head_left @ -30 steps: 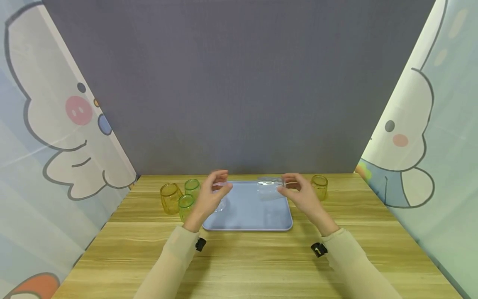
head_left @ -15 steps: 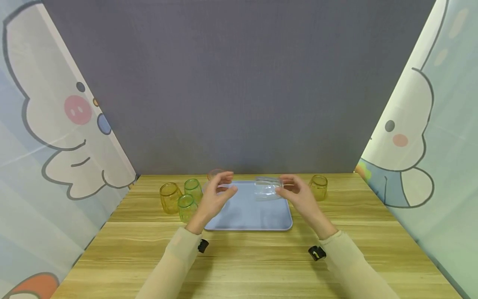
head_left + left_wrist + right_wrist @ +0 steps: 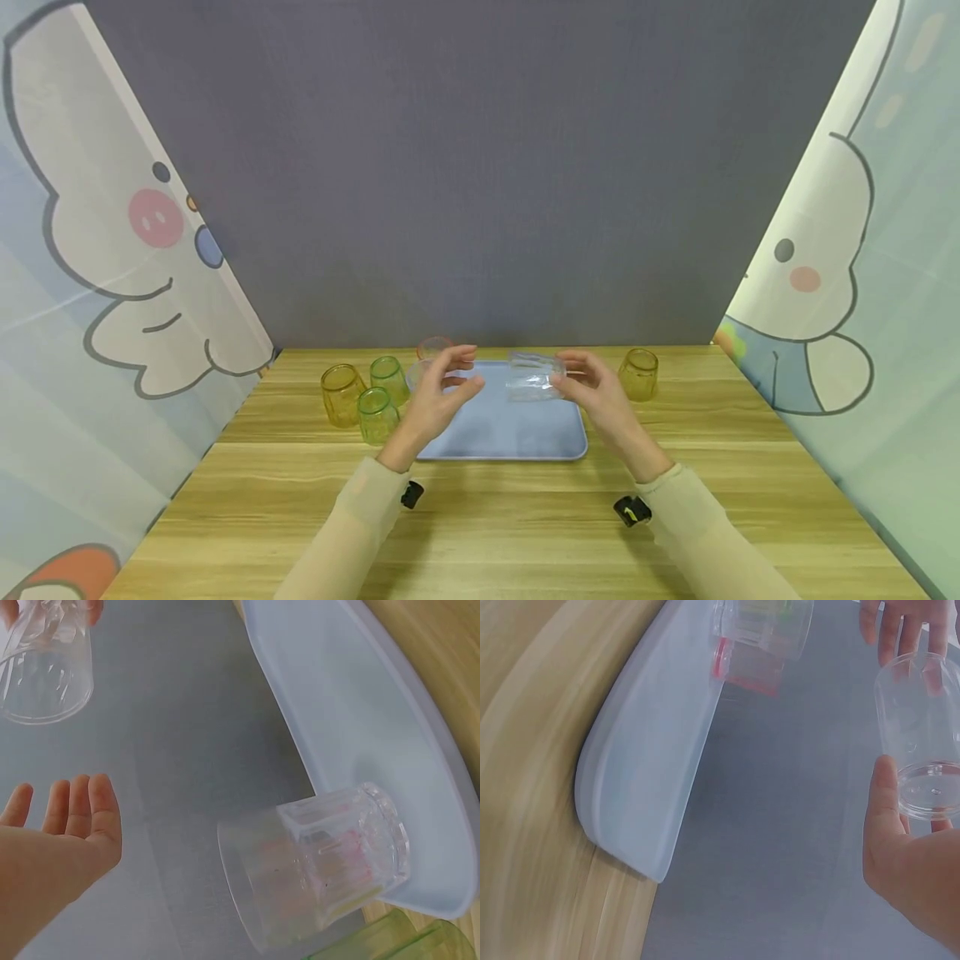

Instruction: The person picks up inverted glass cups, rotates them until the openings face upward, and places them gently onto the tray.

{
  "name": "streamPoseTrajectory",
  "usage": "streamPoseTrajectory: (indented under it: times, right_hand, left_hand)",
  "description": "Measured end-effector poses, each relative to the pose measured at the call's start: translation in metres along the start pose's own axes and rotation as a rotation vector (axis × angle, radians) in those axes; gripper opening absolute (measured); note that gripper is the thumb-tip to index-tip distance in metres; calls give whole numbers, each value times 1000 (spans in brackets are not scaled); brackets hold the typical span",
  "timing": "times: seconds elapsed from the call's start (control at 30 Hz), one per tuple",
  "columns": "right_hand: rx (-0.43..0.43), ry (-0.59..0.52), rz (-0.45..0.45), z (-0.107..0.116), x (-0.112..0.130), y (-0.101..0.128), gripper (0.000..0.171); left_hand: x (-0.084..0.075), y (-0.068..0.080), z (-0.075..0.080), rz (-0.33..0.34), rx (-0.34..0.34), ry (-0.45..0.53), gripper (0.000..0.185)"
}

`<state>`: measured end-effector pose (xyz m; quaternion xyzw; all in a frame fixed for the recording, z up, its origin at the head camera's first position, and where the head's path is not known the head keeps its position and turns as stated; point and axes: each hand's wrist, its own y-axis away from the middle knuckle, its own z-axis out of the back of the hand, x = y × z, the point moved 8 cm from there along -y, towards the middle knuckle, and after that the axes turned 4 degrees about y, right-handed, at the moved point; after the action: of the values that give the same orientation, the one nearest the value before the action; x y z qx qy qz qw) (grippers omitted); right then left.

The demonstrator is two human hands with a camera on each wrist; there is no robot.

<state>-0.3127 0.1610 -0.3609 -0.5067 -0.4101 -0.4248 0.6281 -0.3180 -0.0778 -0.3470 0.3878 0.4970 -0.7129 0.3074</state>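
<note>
Glass in my right hand [image 3: 600,392] is the thing I work with now: a clear tumbler [image 3: 534,377], held tipped on its side in the air above the far part of the blue tray [image 3: 525,446], at about 12 o'clock from the tray's middle. My thumb and fingers are curled around its base end, and its mouth points to 9 o'clock, toward my left hand [image 3: 438,392]. My left hand holds nothing; in the left wrist view its fingers [image 3: 75,806] are straight and close together, the palm turned to the tumbler, near it but not touching. I judge that the work is somewhere in the middle. One clear glass with a pink tint [image 3: 322,862] is on the tray's far left corner, at about 10 o'clock, though I cannot tell if it stands or lies. The tumbler I hold is not yet put down. Off the tray, three glasses are on the wooden table [image 3: 480,533] at 9 o'clock: one amber glass [image 3: 341,395] and two green glasses [image 3: 382,396]. Another amber glass [image 3: 639,374] stands at 3 o'clock. All these four seem to be untouched. The tumbler looks thin and fully transparent, with vertical ribs on its wall, a thicker round base and nothing inside; it looks smooth, so I should keep a firm grip.
</note>
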Motion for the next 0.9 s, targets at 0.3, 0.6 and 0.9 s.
streamPoseTrajectory:
  times: [0.3,0.6,0.9]
  right_hand:
    - [8,-51,-9,-7,0,1,46]
    - [8,-86,-8,-14,2,2,46]
    - [31,-94,-10,-20,3,4,46]
  left_hand:
    - [-2,2,-7,-5,32,19,51]
    - [-3,1,-13,-6,58,28,51]
    - [-2,2,-18,3,81,43,53]
